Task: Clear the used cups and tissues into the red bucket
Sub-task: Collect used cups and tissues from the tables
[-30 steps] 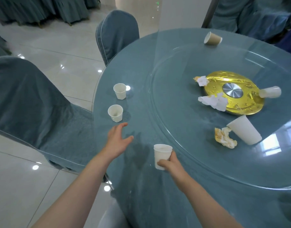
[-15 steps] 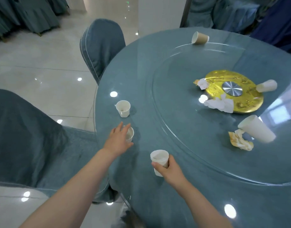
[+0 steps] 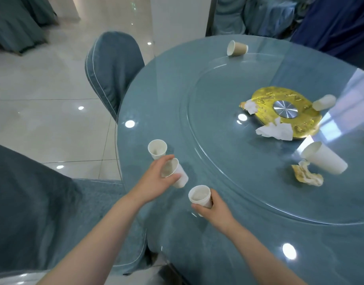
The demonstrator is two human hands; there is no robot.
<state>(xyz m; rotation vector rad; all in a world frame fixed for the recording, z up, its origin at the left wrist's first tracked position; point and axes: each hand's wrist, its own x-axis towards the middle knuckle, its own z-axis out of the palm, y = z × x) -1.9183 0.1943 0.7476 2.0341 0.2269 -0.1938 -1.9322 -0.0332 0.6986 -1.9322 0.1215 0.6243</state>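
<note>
Small white paper cups with thin rolled rims dominate the near edge of a round table (image 3: 207,254) covered in blue-grey cloth under a glossy glass top. The left hand (image 3: 156,179) reaches in from about 7 o'clock, fingers and thumb wrapped around a tilted cup (image 3: 177,173) whose mouth tips toward the palm and whose base points away to the right. The right hand (image 3: 215,210) comes in from about 5 o'clock and grips an upright cup (image 3: 199,196) by its lower wall, its open mouth facing up. Just beyond the left hand, at about 11 o'clock from it, a third small cup (image 3: 157,149) stands upright on the glass, apart from the fingers. On the raised glass turntable (image 3: 228,171), a tall white cup (image 3: 325,159) lies on its side at 3 o'clock, with a crumpled yellow-stained tissue (image 3: 307,175) just beside its mouth. A crumpled white tissue (image 3: 275,130) overlaps the edge of the embossed gold disc (image 3: 300,122) with its brushed metal hub; a smaller wad (image 3: 250,105) sits at the disc's left edge and a toppled cup (image 3: 324,102) at its right. A brown-sleeved cup (image 3: 237,48) lies on its side at 12 o'clock. Fabric-covered chairs (image 3: 113,68) stand on shiny pale floor tiles (image 3: 43,120). The red bucket is out of view.
</note>
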